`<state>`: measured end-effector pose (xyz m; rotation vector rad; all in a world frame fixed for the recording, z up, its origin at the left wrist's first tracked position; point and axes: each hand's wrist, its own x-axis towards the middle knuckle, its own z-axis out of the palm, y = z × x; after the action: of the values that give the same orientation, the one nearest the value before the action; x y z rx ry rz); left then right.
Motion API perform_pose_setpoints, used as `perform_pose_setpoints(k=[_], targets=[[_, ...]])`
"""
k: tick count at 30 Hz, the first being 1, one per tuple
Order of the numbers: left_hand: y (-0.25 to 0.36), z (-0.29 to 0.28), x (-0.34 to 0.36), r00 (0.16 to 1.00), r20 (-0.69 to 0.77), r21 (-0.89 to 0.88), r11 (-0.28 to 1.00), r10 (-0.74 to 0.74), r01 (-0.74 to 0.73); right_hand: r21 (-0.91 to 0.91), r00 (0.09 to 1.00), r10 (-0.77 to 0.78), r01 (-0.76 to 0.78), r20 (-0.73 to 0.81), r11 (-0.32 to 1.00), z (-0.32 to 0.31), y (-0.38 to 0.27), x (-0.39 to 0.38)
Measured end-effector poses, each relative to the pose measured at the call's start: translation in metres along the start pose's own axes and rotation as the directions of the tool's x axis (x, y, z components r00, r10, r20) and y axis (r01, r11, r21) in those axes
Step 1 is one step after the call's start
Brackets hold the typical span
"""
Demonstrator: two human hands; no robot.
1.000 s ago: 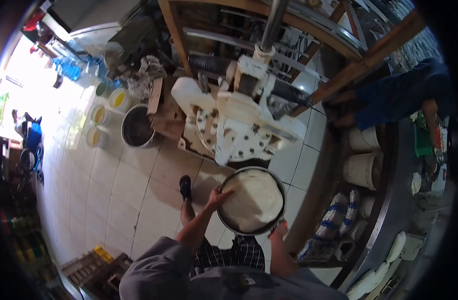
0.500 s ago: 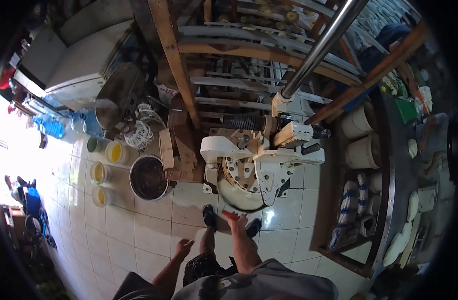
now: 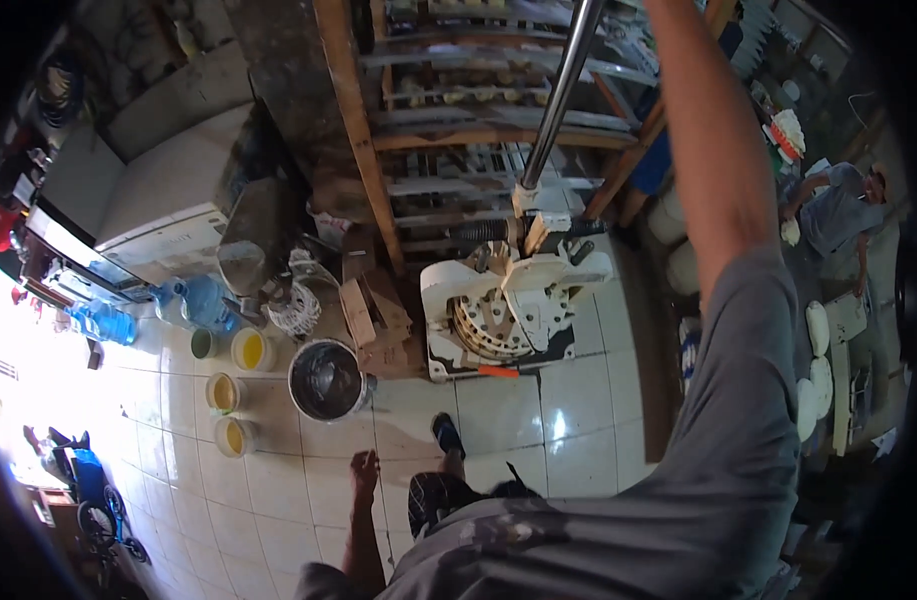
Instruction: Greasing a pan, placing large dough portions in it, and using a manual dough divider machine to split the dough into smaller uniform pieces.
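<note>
My left hand [image 3: 365, 466] hangs low over the tiled floor, empty, with loosely bent fingers apart. My right arm stretches up past the top edge, its hand out of view. Ahead of me stands a white metal machine [image 3: 529, 298] with a perforated round plate [image 3: 483, 318] and a long steel bar [image 3: 563, 85] rising to the top. An orange handle [image 3: 498, 371] sticks out at the plate's front; I cannot tell whether the pan of dough is beneath it.
A dark bucket [image 3: 324, 381], several small tubs [image 3: 225, 393] of yellow stuff, blue water jugs [image 3: 203, 301] and cardboard [image 3: 376, 312] are at left. A wooden rack [image 3: 358, 140] stands behind the machine. At right a co-worker [image 3: 835, 215] bends over a counter with pale dough rolls [image 3: 816, 340].
The dough pan left both hands and went under the plate. My right arm has risen from low beside the machine to past the top edge. My left hand stays low.
</note>
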<state>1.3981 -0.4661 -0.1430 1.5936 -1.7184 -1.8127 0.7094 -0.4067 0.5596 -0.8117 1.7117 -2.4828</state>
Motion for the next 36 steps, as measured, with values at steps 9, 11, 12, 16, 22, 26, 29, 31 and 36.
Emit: perform_pose_setpoints(k=[9,11,12,16,22,26,29,31,36], targets=[[0.422,0.143,-0.196,0.282,0.328,-0.075,0.322,0.902,-0.944,0.246,0.379,-0.300,0.187,0.875,0.951,-0.109,-0.082,-0.262],[0.476,0.171,-0.235,0.068,0.247,-0.265,0.135,0.967,-0.955,0.285,0.498,-0.403,0.297,0.768,0.911,-0.117,-0.050,-0.357],[0.490,0.195,-0.250,-0.074,0.074,-0.378,-0.041,0.995,-0.925,0.277,0.566,-0.465,0.389,0.681,0.879,-0.116,-0.038,-0.399],[0.464,0.250,-0.267,-0.135,0.407,-0.592,0.149,0.903,-0.792,0.204,0.594,-0.671,0.662,0.444,0.721,-0.140,0.012,-0.502],[0.382,0.298,-0.294,-0.394,-0.432,-0.293,-0.539,0.811,-0.789,0.216,0.585,-0.782,0.752,0.216,0.622,-0.161,0.024,-0.577],[0.366,0.274,-0.321,-0.487,-0.207,-0.618,-0.499,0.849,-0.608,0.195,0.581,-0.796,0.772,0.169,0.605,-0.173,-0.004,-0.618],[0.360,0.261,-0.327,-0.552,-0.105,-0.649,-0.478,0.827,-0.592,0.145,0.486,-0.806,0.819,0.339,0.555,-0.239,0.013,-0.672],[0.356,0.268,-0.335,-0.539,-0.096,-0.636,-0.469,0.837,-0.613,0.024,0.514,-0.778,0.829,0.360,0.559,-0.239,0.013,-0.697],[0.370,0.271,-0.320,-0.507,-0.110,-0.493,-0.490,0.855,-0.719,-0.049,0.590,-0.807,0.807,0.013,0.589,-0.153,-0.022,-0.626]])
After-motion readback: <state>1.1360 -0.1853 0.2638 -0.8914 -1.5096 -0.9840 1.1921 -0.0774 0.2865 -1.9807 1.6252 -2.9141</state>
